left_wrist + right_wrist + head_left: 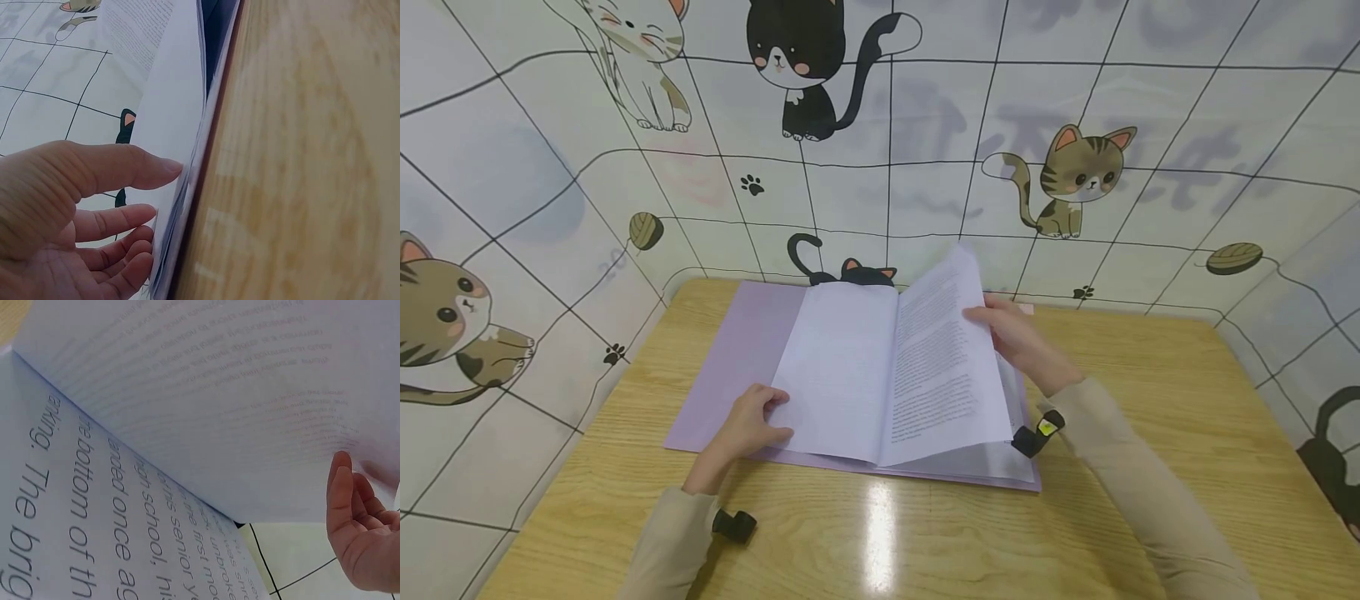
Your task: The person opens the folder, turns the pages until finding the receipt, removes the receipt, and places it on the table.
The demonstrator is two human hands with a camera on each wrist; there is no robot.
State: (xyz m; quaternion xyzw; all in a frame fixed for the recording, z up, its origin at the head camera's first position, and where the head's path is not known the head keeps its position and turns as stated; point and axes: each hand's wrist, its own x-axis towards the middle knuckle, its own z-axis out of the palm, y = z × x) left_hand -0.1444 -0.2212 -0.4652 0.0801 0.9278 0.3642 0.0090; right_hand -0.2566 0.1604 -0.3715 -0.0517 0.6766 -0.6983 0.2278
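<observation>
An open booklet of printed paper (835,367) lies in a light purple cover (733,358) on the table. My right hand (1018,337) pinches the outer edge of a lifted page (936,367), thumb on the near face and fingers behind. That page stands tilted up from the right-hand stack, its text showing in the head view. In the right wrist view, the fingers (350,494) press against the sheet's back. At the lower left, my left hand (748,425) rests against the left page's outer edge, its thumb touching the paper and its fingers loosely bent.
The wooden table (1127,417) extends around the booklet. Behind it stands a white wall panel (940,192) with a grid and cartoon cats, and similar panels rise at both sides. A dark wrist device (735,527) sits by the left sleeve, another (1037,433) by the right.
</observation>
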